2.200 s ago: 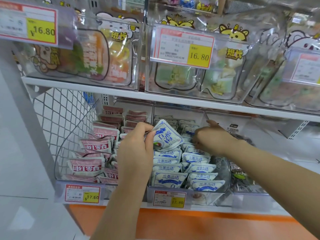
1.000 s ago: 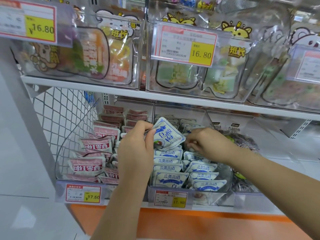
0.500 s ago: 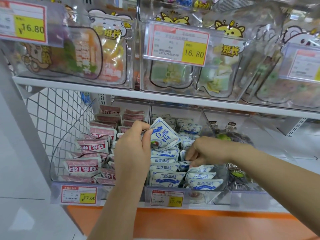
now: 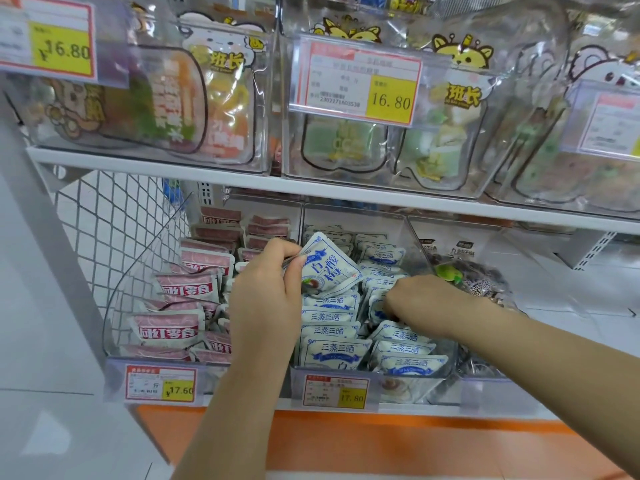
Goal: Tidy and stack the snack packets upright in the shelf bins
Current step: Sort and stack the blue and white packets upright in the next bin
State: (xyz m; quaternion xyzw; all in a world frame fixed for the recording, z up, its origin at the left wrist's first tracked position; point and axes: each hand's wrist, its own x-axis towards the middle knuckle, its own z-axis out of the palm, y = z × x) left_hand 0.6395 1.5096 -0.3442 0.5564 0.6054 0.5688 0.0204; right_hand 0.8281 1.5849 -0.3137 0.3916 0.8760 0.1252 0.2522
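Note:
Two rows of blue-and-white snack packets (image 4: pixel 334 351) stand in the clear middle bin (image 4: pixel 398 386) on the lower shelf. My left hand (image 4: pixel 265 296) pinches one loose blue-and-white packet (image 4: pixel 327 268) by its edge and holds it tilted above the left row. My right hand (image 4: pixel 420 303) reaches into the right row with curled fingers gripping a packet (image 4: pixel 375 304) there; its fingertips are partly hidden. The left bin (image 4: pixel 114 362) holds pink-and-white packets (image 4: pixel 169 327), mostly upright.
A right bin (image 4: pixel 485 382) holds dark packets (image 4: pixel 485 285). The upper shelf edge (image 4: pixel 311 188) hangs close above the bins and carries clear bins of large pouches (image 4: pixel 446 133). Price tags (image 4: pixel 334 391) front the bins. A white wire mesh (image 4: pixel 104 230) closes the left side.
My right hand has moved from the back of the right row forward and down into its middle. My left hand keeps holding the tilted packet in about the same spot.

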